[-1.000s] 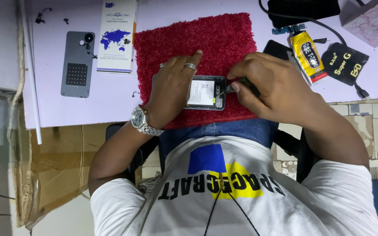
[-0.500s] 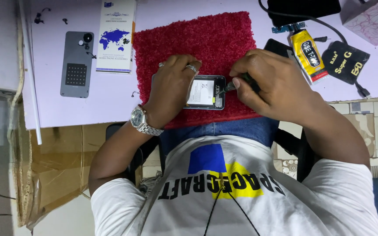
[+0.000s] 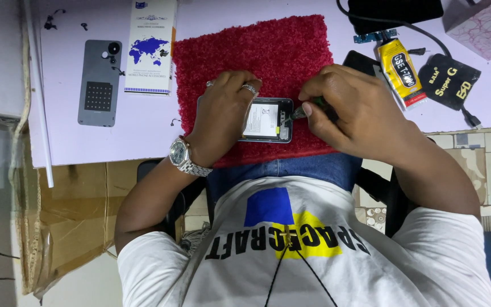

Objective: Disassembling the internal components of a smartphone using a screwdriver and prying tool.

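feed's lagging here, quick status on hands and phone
Left hand pins opened phone on red mat. Right hand holds tool at phone's edge. Nothing in the way.

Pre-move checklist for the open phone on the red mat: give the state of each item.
1. Opened phone lies flat on the red mat: ok.
2. Left hand holds the phone down: ok.
3. Right hand grips the green-handled tool: ok.
4. Tool tip meets the phone's right end, exact contact spot: cannot tell.
5. Grey back cover lies off the mat, away from both hands: ok.
6. Yellow glue tube capped: cannot tell.
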